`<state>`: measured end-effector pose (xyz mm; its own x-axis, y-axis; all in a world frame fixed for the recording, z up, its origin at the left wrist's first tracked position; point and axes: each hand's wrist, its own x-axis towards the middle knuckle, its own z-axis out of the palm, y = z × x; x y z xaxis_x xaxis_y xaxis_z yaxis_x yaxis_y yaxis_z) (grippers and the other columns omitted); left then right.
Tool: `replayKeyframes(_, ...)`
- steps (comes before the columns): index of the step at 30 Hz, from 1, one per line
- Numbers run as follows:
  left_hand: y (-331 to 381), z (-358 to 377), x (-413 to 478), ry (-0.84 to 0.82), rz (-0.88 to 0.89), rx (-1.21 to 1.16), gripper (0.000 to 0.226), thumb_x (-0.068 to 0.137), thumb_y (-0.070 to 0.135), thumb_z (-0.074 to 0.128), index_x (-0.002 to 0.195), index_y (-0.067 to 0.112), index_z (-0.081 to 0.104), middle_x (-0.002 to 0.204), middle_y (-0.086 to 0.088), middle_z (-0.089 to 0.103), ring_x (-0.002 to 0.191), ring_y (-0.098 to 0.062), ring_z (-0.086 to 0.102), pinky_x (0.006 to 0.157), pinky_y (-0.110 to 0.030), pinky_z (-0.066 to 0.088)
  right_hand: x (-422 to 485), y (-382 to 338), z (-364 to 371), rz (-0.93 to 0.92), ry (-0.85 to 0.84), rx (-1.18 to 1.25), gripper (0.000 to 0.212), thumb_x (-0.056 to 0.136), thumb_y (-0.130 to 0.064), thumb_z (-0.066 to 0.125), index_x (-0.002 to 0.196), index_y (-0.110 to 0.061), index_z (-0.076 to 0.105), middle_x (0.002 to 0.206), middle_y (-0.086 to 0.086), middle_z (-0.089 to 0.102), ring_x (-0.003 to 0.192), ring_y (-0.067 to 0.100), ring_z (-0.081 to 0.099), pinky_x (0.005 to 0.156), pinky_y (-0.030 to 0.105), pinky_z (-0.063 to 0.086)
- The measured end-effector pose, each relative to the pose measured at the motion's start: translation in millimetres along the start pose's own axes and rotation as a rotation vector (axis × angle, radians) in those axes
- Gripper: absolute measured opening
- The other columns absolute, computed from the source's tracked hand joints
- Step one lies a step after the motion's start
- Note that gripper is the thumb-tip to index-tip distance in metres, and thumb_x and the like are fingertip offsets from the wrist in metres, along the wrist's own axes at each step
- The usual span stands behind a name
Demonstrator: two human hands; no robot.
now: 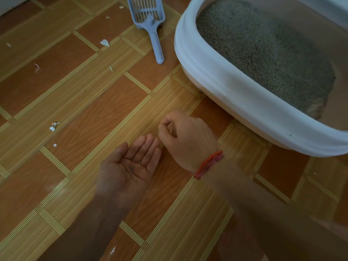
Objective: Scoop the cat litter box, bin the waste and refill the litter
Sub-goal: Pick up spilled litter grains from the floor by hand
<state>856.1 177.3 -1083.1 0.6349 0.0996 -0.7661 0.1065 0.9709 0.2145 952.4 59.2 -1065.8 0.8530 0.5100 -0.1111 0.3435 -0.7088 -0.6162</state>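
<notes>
Three or four dark grey litter grains (134,163) lie in the left hand (130,170), which is held palm up, fingers straight and relaxed, low over the floor (75,110). Just beside it the right hand (186,140) hangs knuckles up with its fingers curled and its thumb and forefinger tips pressed together. Whether a grain sits between them is too small to tell. A red thread band (209,163) circles the right wrist.

At the upper right the litter box (226,87) stands on the floor, near the right hand but apart from it. It is an oval tub with a wide, rounded, pale rim. Fine grey litter (263,49) covers much of it in an uneven bed, and bare brownish bottom shows along the far side and at the near right end. The scoop (150,17), pale blue plastic with a slotted pan, lies flat just left of the box, handle toward the person. Small white scraps (104,42) dot the wood-pattern floor on the left.
</notes>
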Motion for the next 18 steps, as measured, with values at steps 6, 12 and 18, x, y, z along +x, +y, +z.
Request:
replayKeyframes(6, -2, -5, 0, -0.107, -0.082, 0.006, 0.055, 0.104, 0.029, 0.029, 0.091, 0.0, 0.074, 0.089, -0.011, 0.074, 0.092, -0.021, 0.073, 0.083, -0.035, 0.058, -26, -23, 2, -0.14, -0.072, 0.07, 0.013, 0.095, -0.031, 0.051, 0.094, -0.025, 0.062, 0.06, -0.008, 0.058, 0.057, 0.011, 0.057, 0.053, 0.035, 0.05)
replayKeyframes(12, -2, 0, 3, -0.019, -0.06, 0.031, 0.045, 0.102, 0.03, 0.036, 0.122, 0.002, 0.065, 0.119, -0.012, 0.069, 0.108, -0.024, 0.069, 0.091, -0.039, 0.055, -32, -18, 8, -0.211, -0.034, 0.036, 0.009, 0.091, -0.035, 0.056, 0.09, -0.028, 0.063, 0.073, -0.008, 0.066, 0.068, 0.012, 0.063, 0.059, 0.037, 0.053)
replayKeyframes(18, -4, 3, 0, 0.011, -0.011, 0.012, 0.049, 0.102, 0.023, 0.038, 0.086, -0.003, 0.076, 0.108, -0.017, 0.073, 0.1, -0.03, 0.072, 0.085, -0.048, 0.056, 3, 37, -5, 0.132, 0.17, 0.015, 0.014, 0.095, -0.034, 0.055, 0.094, -0.031, 0.069, 0.068, -0.022, 0.054, 0.067, 0.001, 0.057, 0.067, 0.018, 0.048)
